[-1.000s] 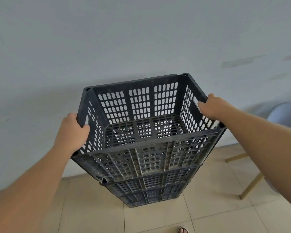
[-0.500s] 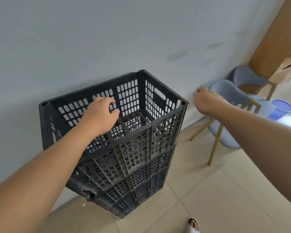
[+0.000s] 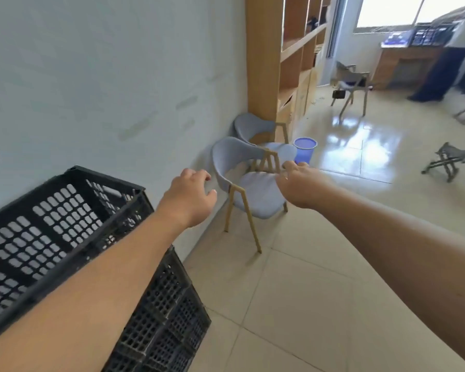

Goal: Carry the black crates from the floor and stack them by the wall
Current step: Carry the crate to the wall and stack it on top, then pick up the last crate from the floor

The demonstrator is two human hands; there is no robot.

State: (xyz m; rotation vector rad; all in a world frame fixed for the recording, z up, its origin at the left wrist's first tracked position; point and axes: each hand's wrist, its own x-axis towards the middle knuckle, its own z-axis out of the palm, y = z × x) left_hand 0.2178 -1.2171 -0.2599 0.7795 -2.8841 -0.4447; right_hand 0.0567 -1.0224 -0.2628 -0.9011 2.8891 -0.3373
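Note:
A stack of black perforated crates [image 3: 51, 232] stands against the pale wall at the lower left, the top crate open and empty inside. My left hand [image 3: 189, 198] hangs in the air to the right of the stack, fingers loosely curled, holding nothing. My right hand [image 3: 297, 183] is stretched out further right, fingers relaxed, also holding nothing. Neither hand touches the crates. My left forearm crosses in front of the stack and hides part of it.
Two grey chairs [image 3: 253, 181] with wooden legs stand by the wall ahead, a blue bucket [image 3: 304, 149] beside them. A tall wooden shelf [image 3: 282, 55] rises behind. Folding stools [image 3: 447, 159], another chair and a desk stand across the glossy tiled floor; a person stands far right.
Both hands have let go of the top crate and moved away to the right. My view has swung right, from the wall and stack towards the room.

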